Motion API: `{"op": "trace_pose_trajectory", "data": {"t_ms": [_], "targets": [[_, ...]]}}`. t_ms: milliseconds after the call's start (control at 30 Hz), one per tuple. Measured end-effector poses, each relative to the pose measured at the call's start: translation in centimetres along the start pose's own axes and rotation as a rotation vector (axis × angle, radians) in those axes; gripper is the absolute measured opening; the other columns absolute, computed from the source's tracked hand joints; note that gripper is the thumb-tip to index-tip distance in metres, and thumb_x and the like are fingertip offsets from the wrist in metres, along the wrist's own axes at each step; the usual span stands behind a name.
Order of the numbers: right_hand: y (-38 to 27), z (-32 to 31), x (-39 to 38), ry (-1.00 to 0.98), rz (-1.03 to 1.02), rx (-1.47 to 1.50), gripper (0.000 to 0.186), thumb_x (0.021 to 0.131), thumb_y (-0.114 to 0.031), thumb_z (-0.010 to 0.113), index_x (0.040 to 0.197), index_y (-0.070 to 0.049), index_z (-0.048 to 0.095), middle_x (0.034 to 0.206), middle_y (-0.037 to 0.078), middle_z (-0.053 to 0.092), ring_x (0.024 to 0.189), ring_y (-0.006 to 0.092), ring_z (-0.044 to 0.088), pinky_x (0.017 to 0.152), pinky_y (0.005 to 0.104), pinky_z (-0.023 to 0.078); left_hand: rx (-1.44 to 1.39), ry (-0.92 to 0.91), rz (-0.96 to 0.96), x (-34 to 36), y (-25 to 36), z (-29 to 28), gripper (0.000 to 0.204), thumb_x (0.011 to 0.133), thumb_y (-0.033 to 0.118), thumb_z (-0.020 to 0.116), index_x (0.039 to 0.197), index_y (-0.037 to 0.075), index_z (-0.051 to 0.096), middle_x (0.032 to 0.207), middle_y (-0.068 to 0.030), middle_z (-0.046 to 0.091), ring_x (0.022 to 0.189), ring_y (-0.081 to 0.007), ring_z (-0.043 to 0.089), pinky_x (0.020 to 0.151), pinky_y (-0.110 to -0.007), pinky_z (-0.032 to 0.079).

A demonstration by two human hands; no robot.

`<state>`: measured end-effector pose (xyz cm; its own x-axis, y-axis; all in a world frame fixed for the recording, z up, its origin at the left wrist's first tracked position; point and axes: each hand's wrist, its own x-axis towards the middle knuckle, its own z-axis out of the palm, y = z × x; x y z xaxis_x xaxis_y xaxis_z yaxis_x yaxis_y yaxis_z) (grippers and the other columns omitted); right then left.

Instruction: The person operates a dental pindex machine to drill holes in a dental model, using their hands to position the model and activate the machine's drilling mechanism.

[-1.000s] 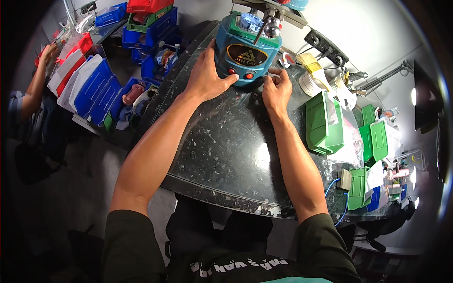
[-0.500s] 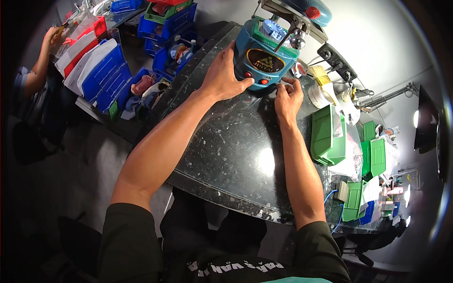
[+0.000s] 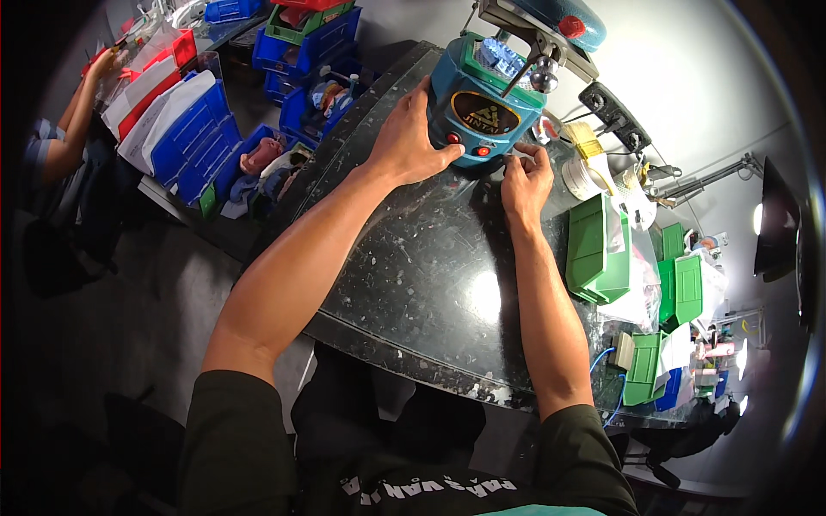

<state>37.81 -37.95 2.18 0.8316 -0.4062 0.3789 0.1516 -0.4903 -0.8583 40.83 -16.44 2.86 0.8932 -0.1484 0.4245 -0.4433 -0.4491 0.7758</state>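
A blue-green vacuum forming machine (image 3: 440, 112) stands at the far end of the black bench, with two red switches on its front. A pale blue dental cast (image 3: 501, 58) sits on its top, under the raised frame and a shiny metal ball knob (image 3: 544, 76). My left hand (image 3: 411, 138) grips the machine's left side, its thumb on the front just below the left switch and its fingers partly hidden along the side. Beside the lower right corner is my right hand (image 3: 527, 179), its fingers curled together; whatever they pinch is too small to make out.
The dark bench top (image 3: 413, 284) is speckled white. On the right are a green bin (image 3: 595, 249), a yellow brush (image 3: 585, 139), a white tub (image 3: 582, 176) and a black power strip (image 3: 615, 116). Blue bins (image 3: 196, 138) stand left, near another person's arm (image 3: 77, 120).
Both my hands stay almost where they were at the machine. At the far left, the other person's hand and forearm have shifted slightly.
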Motion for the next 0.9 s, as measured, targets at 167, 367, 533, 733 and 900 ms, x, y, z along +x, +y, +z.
{"op": "trace_pose_trajectory", "data": {"t_ms": [167, 367, 533, 733, 900], "targets": [[-0.07, 0.05, -0.04, -0.009, 0.010, 0.006, 0.021, 0.091, -0.003, 0.065, 0.111, 0.004, 0.066, 0.072, 0.012, 0.072, 0.063, 0.0132, 0.063, 0.062, 0.0329, 0.050, 0.012, 0.002, 0.006, 0.03, -0.18, 0.02, 0.112, 0.078, 0.030, 0.088, 0.163, -0.002, 0.023, 0.160, -0.0286, 0.041, 0.149, -0.0423, 0.042, 0.124, -0.049, 0.036], [0.46, 0.00, 0.19, -0.005, 0.003, -0.007, 0.021, 0.091, -0.003, 0.065, 0.111, 0.004, 0.066, 0.073, 0.012, 0.073, 0.063, 0.0144, 0.065, 0.063, 0.0337, 0.051, 0.019, 0.000, 0.021, 0.04, -0.17, 0.17, 0.112, 0.079, 0.030, 0.088, 0.163, -0.002, 0.022, 0.160, -0.0290, 0.041, 0.149, -0.0424, 0.042, 0.124, -0.049, 0.036], [0.04, -0.03, 0.04, -0.006, 0.015, -0.008, 0.021, 0.091, -0.003, 0.065, 0.111, 0.003, 0.066, 0.073, 0.012, 0.073, 0.064, 0.0144, 0.065, 0.064, 0.0338, 0.051, 0.010, -0.004, 0.010, 0.04, -0.09, 0.04, 0.112, 0.079, 0.030, 0.088, 0.163, -0.002, 0.022, 0.160, -0.0292, 0.041, 0.149, -0.0423, 0.042, 0.124, -0.049, 0.036], [0.14, -0.12, 0.04, -0.004, 0.003, -0.006, 0.021, 0.091, -0.004, 0.065, 0.111, 0.003, 0.066, 0.073, 0.012, 0.073, 0.064, 0.0139, 0.064, 0.064, 0.0333, 0.050, 0.007, -0.006, -0.002, 0.02, 0.00, 0.07, 0.113, 0.078, 0.031, 0.088, 0.163, -0.002, 0.022, 0.161, -0.0285, 0.041, 0.150, -0.0418, 0.042, 0.124, -0.048, 0.036], [0.42, -0.05, 0.20, -0.006, -0.005, -0.013, 0.021, 0.091, -0.004, 0.065, 0.111, 0.003, 0.066, 0.073, 0.012, 0.072, 0.065, 0.0137, 0.063, 0.064, 0.0330, 0.049, 0.008, -0.002, -0.004, 0.16, -0.14, 0.16, 0.113, 0.078, 0.032, 0.088, 0.163, -0.002, 0.023, 0.161, -0.0279, 0.040, 0.150, -0.0416, 0.041, 0.125, -0.048, 0.035]]}}
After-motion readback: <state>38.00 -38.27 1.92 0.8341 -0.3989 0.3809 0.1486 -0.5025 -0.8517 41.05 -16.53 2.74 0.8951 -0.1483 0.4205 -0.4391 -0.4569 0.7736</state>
